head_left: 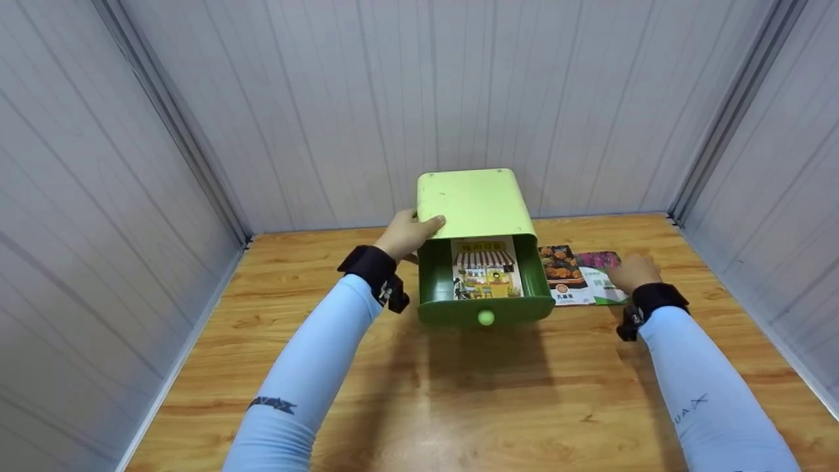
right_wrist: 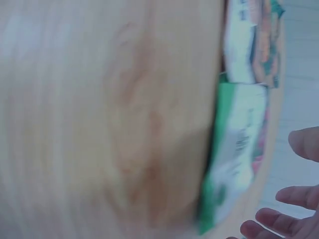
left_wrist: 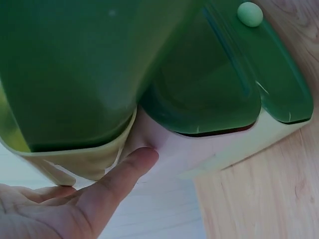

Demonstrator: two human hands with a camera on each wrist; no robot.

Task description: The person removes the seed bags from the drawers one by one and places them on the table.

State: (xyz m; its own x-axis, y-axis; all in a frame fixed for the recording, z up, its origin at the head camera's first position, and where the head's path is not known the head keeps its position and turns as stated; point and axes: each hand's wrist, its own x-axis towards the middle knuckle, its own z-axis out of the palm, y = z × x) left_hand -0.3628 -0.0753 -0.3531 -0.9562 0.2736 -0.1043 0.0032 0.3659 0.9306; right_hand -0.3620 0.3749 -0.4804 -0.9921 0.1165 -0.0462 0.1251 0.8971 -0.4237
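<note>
Head view: I see one card (head_left: 488,272) in the drawer (head_left: 452,313); orange-flowered packet (head_left: 561,272) and green-edged packet (head_left: 598,283) lie outside; left hand (head_left: 408,235) straight-fingered on box (head_left: 472,203), right hand (head_left: 636,272) spread.

Green drawer (head_left: 455,313) (open), packets (head_left: 562,272) beside it

Inside the green drawer (head_left: 452,313), the card (head_left: 486,270) bears Chinese characters too blurred to read. Right of the drawer, the orange-flowered packet (head_left: 562,272) appears to read "孔雀草"; lettering on the white-and-green packet (head_left: 604,288) is unclear. Right of and nearer than the drawer, the right sleeve (head_left: 714,387) shows "UA" and an X-like mark.
</note>
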